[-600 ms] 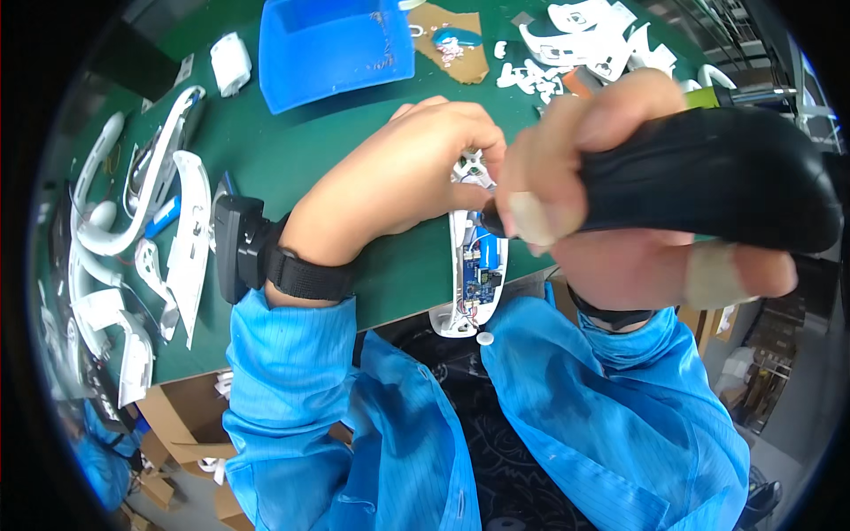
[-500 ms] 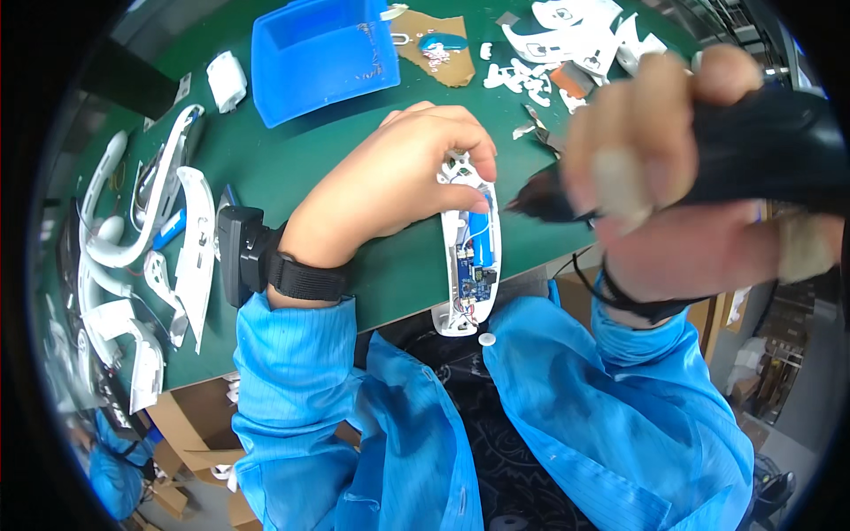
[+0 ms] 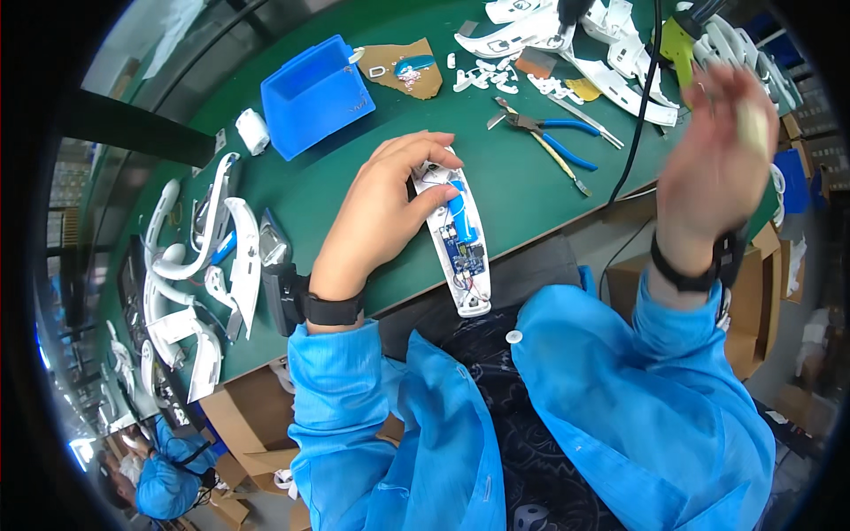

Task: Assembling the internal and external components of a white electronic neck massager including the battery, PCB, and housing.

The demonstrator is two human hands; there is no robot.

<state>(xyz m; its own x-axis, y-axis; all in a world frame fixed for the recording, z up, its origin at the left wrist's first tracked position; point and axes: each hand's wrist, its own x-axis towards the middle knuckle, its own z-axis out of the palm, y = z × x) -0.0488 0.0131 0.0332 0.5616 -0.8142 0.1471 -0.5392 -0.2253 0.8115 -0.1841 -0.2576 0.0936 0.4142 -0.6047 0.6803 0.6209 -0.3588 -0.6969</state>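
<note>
My left hand (image 3: 390, 199) is closed round the far end of a long white plastic housing (image 3: 474, 305), its thumb pressed over the inside. Within the open housing lie a blue cylindrical battery (image 3: 462, 217), a blue circuit board (image 3: 466, 258) and thin wires. The near end of the housing reaches the table's front edge. My right hand (image 3: 722, 155) is raised at the right, beside a lime-green tool (image 3: 677, 53); its fingers are blurred and no tool shows clearly in it. Blue-handled cutting pliers (image 3: 567, 142) and tweezers (image 3: 602, 131) lie right of the housing.
A blue bin (image 3: 319, 111) stands at the back left, beside torn cardboard (image 3: 425, 84) with small parts. White curved shells (image 3: 243, 257) pile up at the left. More white pieces (image 3: 513, 35) lie at the back right. A black cord (image 3: 651, 106) hangs down at the right.
The dark, pointed tool is gone from my right hand, which has moved right. My view has shifted, uncovering the pliers and tweezers. My left hand still holds the housing.
</note>
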